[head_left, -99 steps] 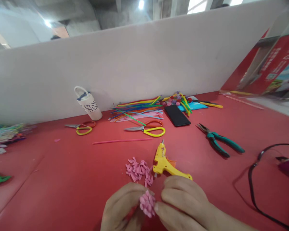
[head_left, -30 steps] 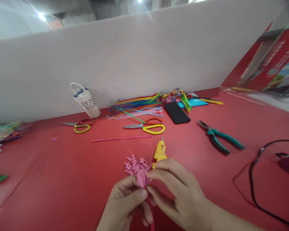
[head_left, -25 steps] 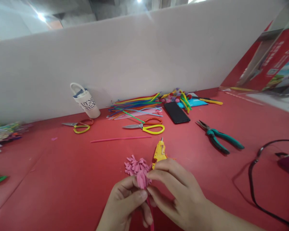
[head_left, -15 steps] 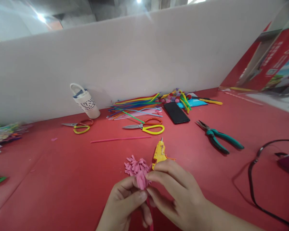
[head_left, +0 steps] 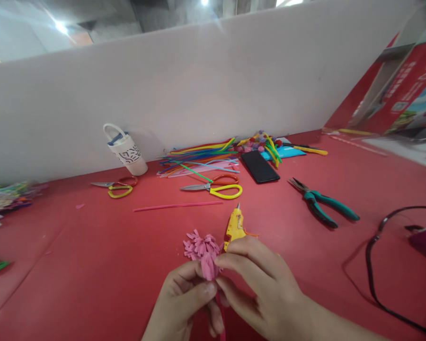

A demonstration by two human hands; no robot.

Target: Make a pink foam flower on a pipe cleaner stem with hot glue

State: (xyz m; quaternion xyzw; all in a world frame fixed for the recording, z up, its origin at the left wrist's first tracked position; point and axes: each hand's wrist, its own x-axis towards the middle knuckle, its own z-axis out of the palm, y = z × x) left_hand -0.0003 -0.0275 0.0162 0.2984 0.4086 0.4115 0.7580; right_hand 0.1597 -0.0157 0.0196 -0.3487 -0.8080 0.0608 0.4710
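Observation:
A pink craft flower (head_left: pixel 208 266) with narrow upright petals is held between both hands, its pink stem hanging below. My left hand (head_left: pixel 190 296) grips it under the head, thumb and fingers closed on the base. My right hand (head_left: pixel 257 282) pinches the petals from the right side with thumb and forefinger. Right behind the flower lies a pile of cut pink strips (head_left: pixel 201 244). A yellow glue gun (head_left: pixel 235 225) rests just beyond my right hand, which hides its handle.
Scissors (head_left: pixel 226 191), a second pair of scissors (head_left: pixel 120 191), a pink stick (head_left: pixel 177 206) and teal-handled pliers (head_left: pixel 326 206) lie on the red table. Farther back are a phone (head_left: pixel 260 166), coloured pipe cleaners (head_left: pixel 199 158) and a white cup (head_left: pixel 131 154). A black cable (head_left: pixel 371 270) curves at right.
Since the earliest frame, both hands have raised the flower and turned it from top-on to side-on, so its stem shows. Over the last second the hands have stayed almost still.

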